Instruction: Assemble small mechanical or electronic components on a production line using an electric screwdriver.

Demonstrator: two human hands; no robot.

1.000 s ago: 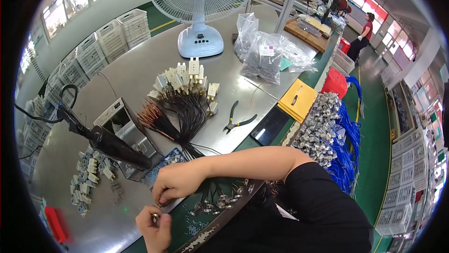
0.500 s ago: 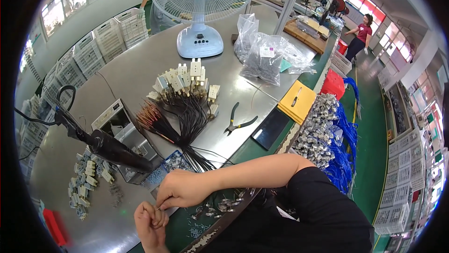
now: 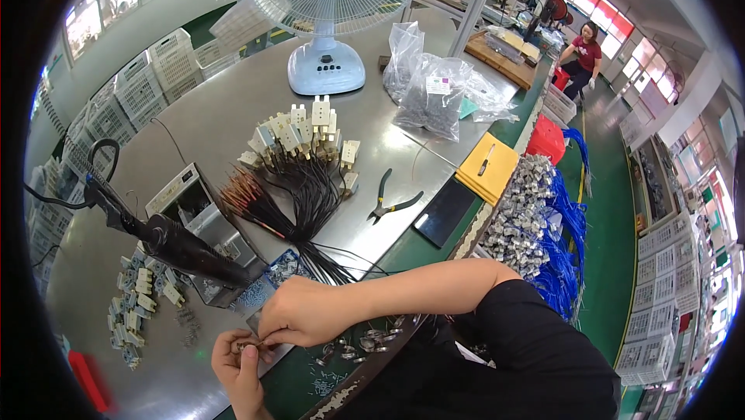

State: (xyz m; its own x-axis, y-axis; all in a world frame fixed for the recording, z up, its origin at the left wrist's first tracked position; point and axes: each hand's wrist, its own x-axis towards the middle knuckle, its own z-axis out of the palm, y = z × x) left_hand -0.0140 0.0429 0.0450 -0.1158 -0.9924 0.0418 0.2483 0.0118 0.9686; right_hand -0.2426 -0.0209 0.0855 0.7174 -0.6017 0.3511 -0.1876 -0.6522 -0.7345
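At the near edge of the metal table, my left hand is closed with thumb and fingers pinched on something small that I cannot make out. My right hand meets it from the right, its fingertips pinched at the same spot; whatever they hold is mostly hidden. Just beyond my right hand lies a blue tray of small metal parts. A bundle of black wires with cream connector blocks stretches away behind it. Small metal fittings lie beside my right wrist.
A black electric screwdriver hangs over a metal feeder box. More connector blocks are heaped at left. Pliers, a phone, and a yellow pad lie at right. A fan stands behind; a person is far right.
My left hand has shifted slightly left and turned, its thumb now pointing up. My right hand stays nearly in place. Far off, a white crate has tilted and the person at right has bent down.
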